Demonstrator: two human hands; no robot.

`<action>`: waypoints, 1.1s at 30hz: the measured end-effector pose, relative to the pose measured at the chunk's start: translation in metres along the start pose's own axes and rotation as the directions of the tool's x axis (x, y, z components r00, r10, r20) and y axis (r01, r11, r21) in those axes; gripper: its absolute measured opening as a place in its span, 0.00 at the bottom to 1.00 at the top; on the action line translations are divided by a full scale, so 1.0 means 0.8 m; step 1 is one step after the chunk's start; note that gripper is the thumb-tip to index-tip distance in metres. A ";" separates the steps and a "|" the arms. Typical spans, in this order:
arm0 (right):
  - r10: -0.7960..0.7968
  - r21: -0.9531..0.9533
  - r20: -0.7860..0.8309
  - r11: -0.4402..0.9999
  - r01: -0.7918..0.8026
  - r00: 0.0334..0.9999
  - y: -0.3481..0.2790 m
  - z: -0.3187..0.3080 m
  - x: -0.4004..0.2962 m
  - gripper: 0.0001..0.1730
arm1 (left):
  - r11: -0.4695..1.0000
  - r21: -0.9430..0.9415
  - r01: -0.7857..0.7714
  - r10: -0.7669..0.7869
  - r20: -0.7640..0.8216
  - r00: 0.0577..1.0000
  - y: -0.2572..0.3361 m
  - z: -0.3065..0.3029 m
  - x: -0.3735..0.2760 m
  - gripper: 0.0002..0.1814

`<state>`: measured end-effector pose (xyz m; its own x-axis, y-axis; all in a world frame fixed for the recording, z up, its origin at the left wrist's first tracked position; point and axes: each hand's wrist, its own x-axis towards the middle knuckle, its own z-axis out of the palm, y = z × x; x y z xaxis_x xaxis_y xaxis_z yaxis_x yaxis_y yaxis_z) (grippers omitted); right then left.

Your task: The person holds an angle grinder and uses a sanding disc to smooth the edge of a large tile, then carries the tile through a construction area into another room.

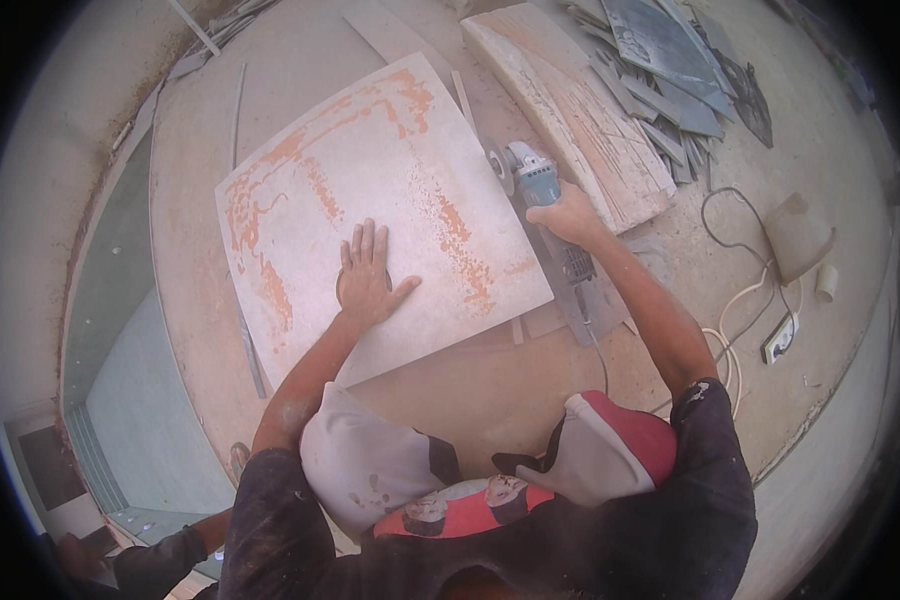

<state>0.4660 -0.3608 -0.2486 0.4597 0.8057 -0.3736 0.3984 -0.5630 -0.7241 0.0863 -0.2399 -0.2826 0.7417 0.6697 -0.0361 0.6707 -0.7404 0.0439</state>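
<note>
A large square tile (397, 202), pale with orange smears on its upturned face, lies before me on strips above the floor. My left hand (367, 281) rests palm down on it, fingers spread, partly over a round dark spot that may be a hole. In my right hand (566, 214) is a teal angle grinder (538, 180), gripped around its body. Its disc (499, 166) stands on edge at the tile's right side; the hazy view does not show whether it touches or spins. The grinder's cord (596, 352) trails back towards my knees.
A thick dusty slab (570, 112) lies right of the tile. Beyond it are piled broken tile pieces (660, 82). Cables (735, 315) run to a power strip (780, 339) at right. A sunken green-tiled pool (142, 375) drops away at left, where another person's arm (165, 555) shows.
</note>
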 end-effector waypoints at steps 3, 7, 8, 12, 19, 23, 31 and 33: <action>-0.008 0.016 0.011 1.000 0.008 1.000 0.004 0.003 0.006 0.33 | 1.000 0.013 -0.004 0.004 0.010 1.000 -0.004 0.003 -0.001 0.62; -0.004 0.004 -0.005 1.000 0.004 1.000 0.008 0.005 0.012 0.35 | 1.000 0.005 0.002 -0.002 0.019 1.000 -0.002 0.001 0.000 0.62; -0.008 0.005 -0.006 1.000 0.008 1.000 0.009 0.005 0.013 0.36 | 1.000 0.005 0.003 -0.003 0.023 1.000 0.000 -0.001 0.001 0.62; -0.025 0.001 -0.008 1.000 0.025 1.000 0.005 0.005 0.013 0.37 | 1.000 0.000 0.004 -0.004 0.016 1.000 -0.001 -0.001 0.000 0.61; -0.050 0.038 -0.036 0.998 0.051 0.998 0.000 0.001 0.005 0.36 | 1.000 -0.011 -0.004 0.004 0.008 1.000 -0.002 0.002 0.002 0.61; 0.006 0.103 0.005 0.995 -0.007 1.000 -0.009 -0.006 -0.008 0.35 | 1.000 -0.018 -0.003 0.003 -0.012 1.000 -0.005 0.001 -0.002 0.61; -0.063 0.046 -0.081 0.997 0.067 0.995 0.008 0.007 -0.006 0.30 | 1.000 -0.007 0.014 -0.014 0.021 1.000 -0.001 -0.001 0.002 0.61; -0.040 0.031 -0.058 0.999 0.042 0.998 0.009 0.008 -0.003 0.29 | 1.000 -0.001 0.019 -0.019 0.029 0.999 -0.001 -0.001 0.002 0.61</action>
<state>0.4627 -0.3658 -0.2568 0.4886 0.8156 -0.3100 0.3929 -0.5228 -0.7565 0.0868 -0.2382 -0.2817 0.7284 0.6820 -0.0657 0.6850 -0.7272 0.0441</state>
